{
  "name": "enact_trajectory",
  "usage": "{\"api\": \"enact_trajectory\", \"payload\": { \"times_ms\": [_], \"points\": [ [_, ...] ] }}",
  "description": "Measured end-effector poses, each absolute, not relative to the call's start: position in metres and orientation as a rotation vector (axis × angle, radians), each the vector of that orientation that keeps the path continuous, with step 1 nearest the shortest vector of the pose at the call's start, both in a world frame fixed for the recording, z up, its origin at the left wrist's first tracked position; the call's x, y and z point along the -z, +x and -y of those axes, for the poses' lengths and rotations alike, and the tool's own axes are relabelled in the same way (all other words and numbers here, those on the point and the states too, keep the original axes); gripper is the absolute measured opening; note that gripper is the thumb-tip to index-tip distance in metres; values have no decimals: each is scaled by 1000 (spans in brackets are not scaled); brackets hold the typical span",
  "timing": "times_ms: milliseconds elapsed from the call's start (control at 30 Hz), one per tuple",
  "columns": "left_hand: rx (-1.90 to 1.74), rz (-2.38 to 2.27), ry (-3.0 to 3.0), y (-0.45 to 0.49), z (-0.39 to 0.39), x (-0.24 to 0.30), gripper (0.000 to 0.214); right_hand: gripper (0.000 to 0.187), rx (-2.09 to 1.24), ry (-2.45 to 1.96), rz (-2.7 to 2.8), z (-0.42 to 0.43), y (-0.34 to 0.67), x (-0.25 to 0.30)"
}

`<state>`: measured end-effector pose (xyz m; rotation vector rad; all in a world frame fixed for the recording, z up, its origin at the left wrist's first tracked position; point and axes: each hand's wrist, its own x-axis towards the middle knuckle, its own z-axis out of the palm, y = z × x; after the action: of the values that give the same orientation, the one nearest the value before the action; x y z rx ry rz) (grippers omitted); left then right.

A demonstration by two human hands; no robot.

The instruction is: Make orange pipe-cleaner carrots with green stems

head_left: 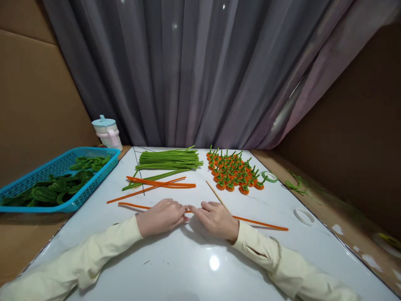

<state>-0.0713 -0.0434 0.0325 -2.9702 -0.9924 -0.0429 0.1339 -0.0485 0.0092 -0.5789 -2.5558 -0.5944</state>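
Note:
Both hands meet over the front middle of the white table, gripping one long orange pipe cleaner (261, 222). My left hand (164, 216) pinches it near its middle, with one end sticking out to the left. Close beside it, my right hand (216, 218) has its fingers closed on the same stem, whose other end reaches far to the right. A thin wooden stick (216, 193) slants just behind the right hand; whether the hand touches it I cannot tell. More orange pipe cleaners (163, 183) lie crossed beyond the left hand, partly over green ones.
A pile of green pipe cleaners (169, 159) lies at the back. Right of it stand several small orange pieces with green stems (233, 169). Tape rolls (303, 217) are on the right. A blue basket (73, 205) of green leaves and a lidded cup (108, 133) are at left.

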Motion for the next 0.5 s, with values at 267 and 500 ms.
{"api": "enact_trajectory", "payload": {
  "times_ms": [267,500],
  "points": [
    [-28,1172,-3009,-112,39,-97,21,33,723,-920,2534,41,171,-80],
    [-69,1230,-3222,-114,34,-95,21,21,905,-1298,2509,39,197,-134]
  ]
}}
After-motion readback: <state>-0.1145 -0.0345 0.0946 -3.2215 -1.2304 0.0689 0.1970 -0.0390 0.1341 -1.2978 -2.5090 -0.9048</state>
